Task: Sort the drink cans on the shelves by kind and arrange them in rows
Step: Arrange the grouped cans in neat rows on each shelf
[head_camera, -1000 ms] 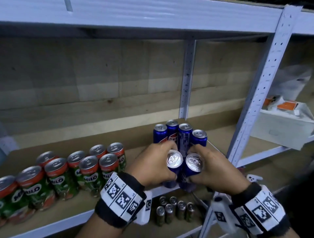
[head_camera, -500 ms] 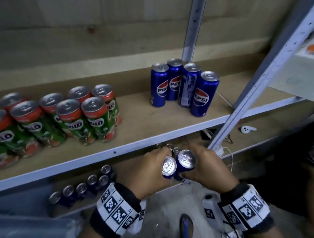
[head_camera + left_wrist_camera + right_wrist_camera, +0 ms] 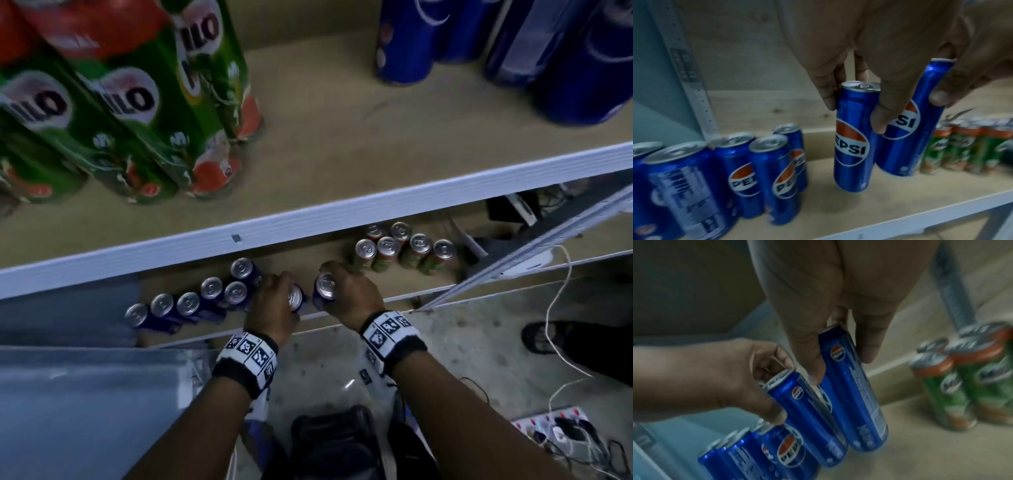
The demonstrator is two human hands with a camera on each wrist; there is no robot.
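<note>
The Pepsi cans (image 3: 852, 146) were glossy blue metal with bare silvery lids. The Milo cans (image 3: 137, 113) had shiny green printed sides. The shelf board (image 3: 342, 144) was matt pale wood, edged by a smooth white painted metal rail (image 3: 308, 219). The wristbands (image 3: 246, 363) looked like dark cloth.

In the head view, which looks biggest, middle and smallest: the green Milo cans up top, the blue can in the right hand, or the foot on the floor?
1. Green Milo cans, biggest, but nearest the camera.
2. Foot.
3. Blue can in the right hand, smallest, partly hidden.
</note>
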